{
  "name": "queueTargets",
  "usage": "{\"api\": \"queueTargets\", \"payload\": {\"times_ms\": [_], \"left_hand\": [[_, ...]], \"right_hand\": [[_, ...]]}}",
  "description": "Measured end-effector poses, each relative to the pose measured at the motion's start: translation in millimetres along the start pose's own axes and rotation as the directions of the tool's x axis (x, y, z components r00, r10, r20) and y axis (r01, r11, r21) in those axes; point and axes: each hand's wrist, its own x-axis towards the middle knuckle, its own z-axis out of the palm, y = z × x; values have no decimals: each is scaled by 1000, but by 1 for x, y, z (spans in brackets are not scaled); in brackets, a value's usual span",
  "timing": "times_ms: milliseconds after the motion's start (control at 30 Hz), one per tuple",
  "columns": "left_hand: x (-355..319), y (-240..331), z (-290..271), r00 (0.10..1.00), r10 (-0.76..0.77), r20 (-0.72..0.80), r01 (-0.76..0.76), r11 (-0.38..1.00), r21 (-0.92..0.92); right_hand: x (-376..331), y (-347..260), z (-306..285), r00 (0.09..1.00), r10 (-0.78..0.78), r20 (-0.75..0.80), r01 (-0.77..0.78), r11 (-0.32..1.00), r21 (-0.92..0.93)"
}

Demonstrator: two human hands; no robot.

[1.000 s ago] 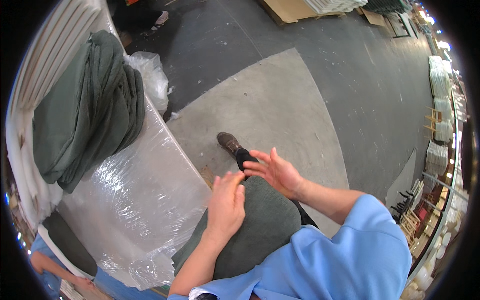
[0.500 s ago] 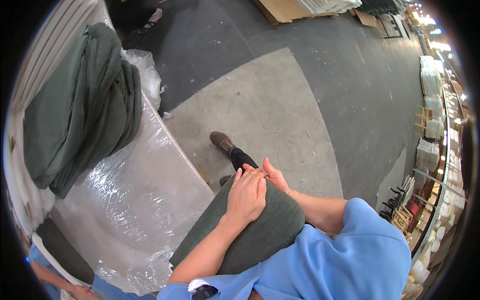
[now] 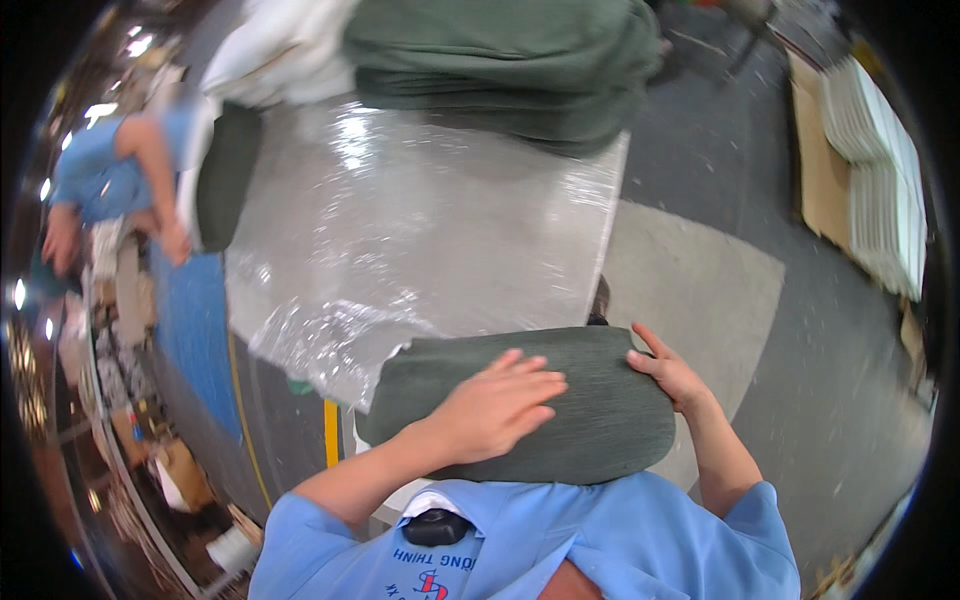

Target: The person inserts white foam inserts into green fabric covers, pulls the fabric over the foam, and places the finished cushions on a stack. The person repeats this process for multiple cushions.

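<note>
A dark green fabric-covered cushion (image 3: pixel 600 400), long with rounded ends, lies against the front of my body. My left hand (image 3: pixel 500 405) rests flat on its top, fingers stretched out toward the right. At the cushion's far right corner is my right hand (image 3: pixel 675 375), thumb over the top edge and other fingers partly hidden along the side. The cushion's left end meets the near edge of a table wrapped in clear plastic film (image 3: pixel 450 230). Across that table lies a thick pile of green fabric covers (image 3: pixel 500 60).
White padding (image 3: pixel 280 50) sits beside the pile at the far left. A co-worker in blue (image 3: pixel 100 180) stands left, hands by another green and white cushion (image 3: pixel 225 180). Stacked white panels (image 3: pixel 880 190) stand on cardboard at the right. A yellow floor line (image 3: pixel 331 430) runs at the left.
My view has swung left, toward the table and co-worker. My hands, together at the cushion's end before, have parted: the left lies on its middle, the right on its far right corner.
</note>
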Motion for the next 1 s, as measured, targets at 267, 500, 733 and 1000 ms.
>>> {"api": "queueTargets", "payload": {"times_ms": [267, 500, 733, 1000], "left_hand": [[-192, -4, 90, 168, -915, -366, -120, 349, -929], [-105, -2, 142, 570, -760, -314, -452, 30, -892], [-90, 30, 6, 566, -454, -688, -351, 623, -699], [-75, 144, -24, 887, -201, -416, 265, 959, 103]], "right_hand": [[13, 1, 3, 967, 252, 42, -243, 959, -147], [-11, 43, 24, 985, -175, -11, 173, 981, -82], [-25, 90, 92, 790, -613, 26, 612, 790, 32], [-30, 79, 121, 796, -586, -153, 587, 685, 433]]}}
